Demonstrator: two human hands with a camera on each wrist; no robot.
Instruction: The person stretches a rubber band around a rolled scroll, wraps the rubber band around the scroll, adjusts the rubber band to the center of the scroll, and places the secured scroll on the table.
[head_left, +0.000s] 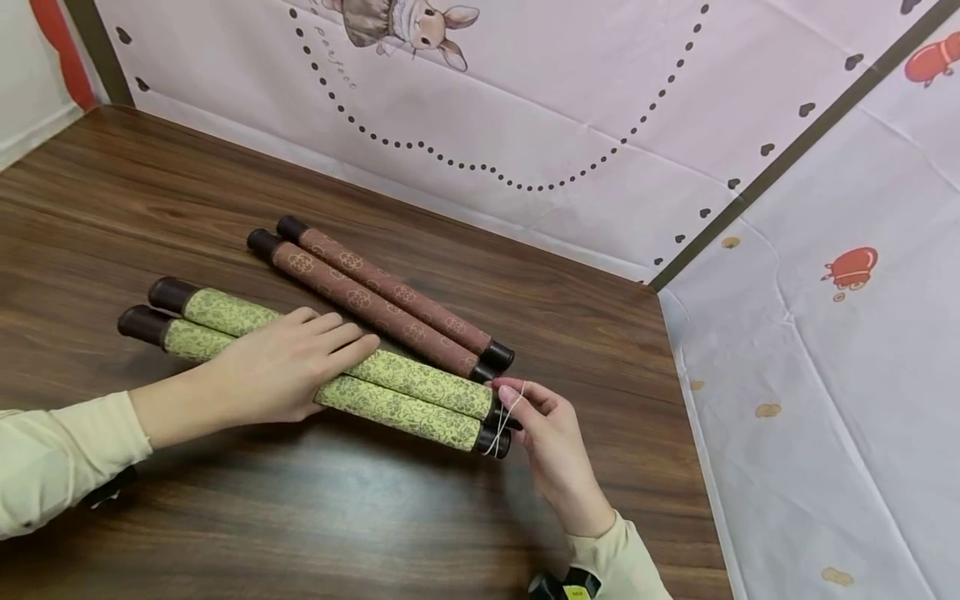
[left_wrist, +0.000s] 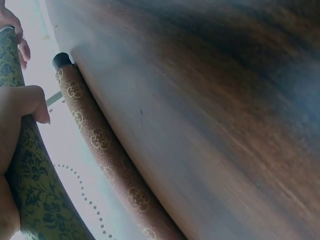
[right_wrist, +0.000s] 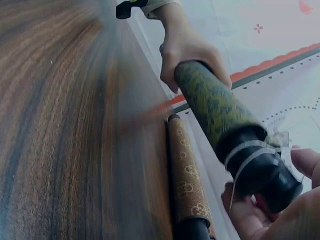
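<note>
Two green patterned scroll rolls with dark end knobs are held side by side above the table. My left hand grips the pair around the middle, thumb on the near side. At the right end, my right hand pinches a thin white string between thumb and forefinger. In the right wrist view the string loops around the black ends, and some of my right fingers lie beneath them. Two reddish-brown scroll rolls with gold flower motifs lie just behind the green ones.
The dark wood-grain table runs up to a pink printed backdrop behind and a pale printed sheet on the right. A white panel with a red edge stands at the far left.
</note>
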